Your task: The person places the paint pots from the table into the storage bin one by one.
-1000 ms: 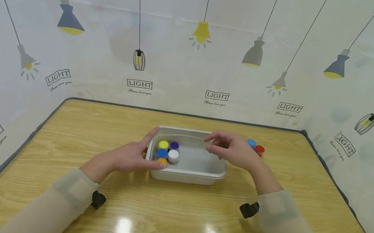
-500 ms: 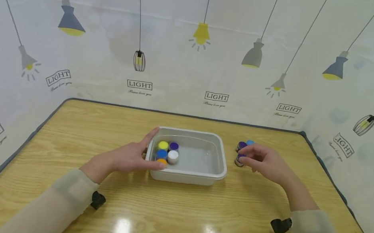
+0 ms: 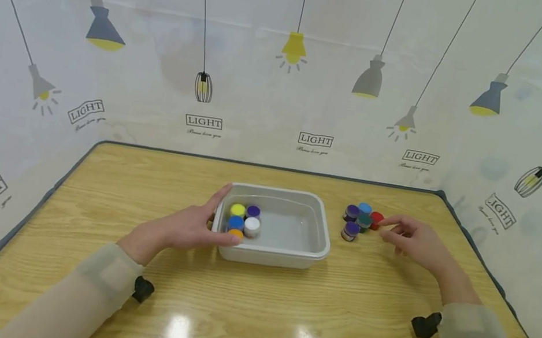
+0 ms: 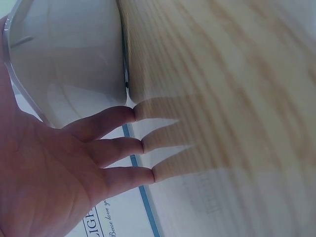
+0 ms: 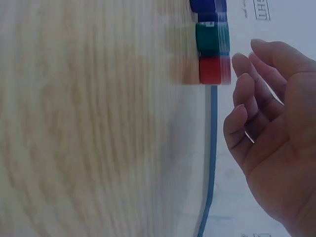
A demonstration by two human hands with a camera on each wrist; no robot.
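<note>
My left hand (image 3: 188,228) rests on the left end of a grey-white plastic tub (image 3: 280,261). Its thumb lies over the near rim and the index finger reaches the far left corner; in the left wrist view, three fingers extend straight beside the tub. Inside stand small paint jars: yellow (image 3: 237,210), purple (image 3: 253,212), blue (image 3: 236,223), white (image 3: 252,226) and orange, partly covered by the thumb. My right hand (image 3: 419,247), fingers loosely bent around nothing, hovers right of the red jar (image 3: 376,220). The index fingertip is close to it; contact is unclear.
Beside the red jar stand a dark green jar (image 3: 363,222), a light blue jar (image 3: 364,208) and two purple-lidded jars, one at the back (image 3: 351,212) and one nearer (image 3: 350,231). Behind the wooden table (image 3: 230,303) rises a lamp-patterned backdrop (image 3: 260,97).
My right hand has moved from above the tub's right side, past the purple jars, to the right of the red jar, uncovering the jar group. The left hand and tub stay put.
</note>
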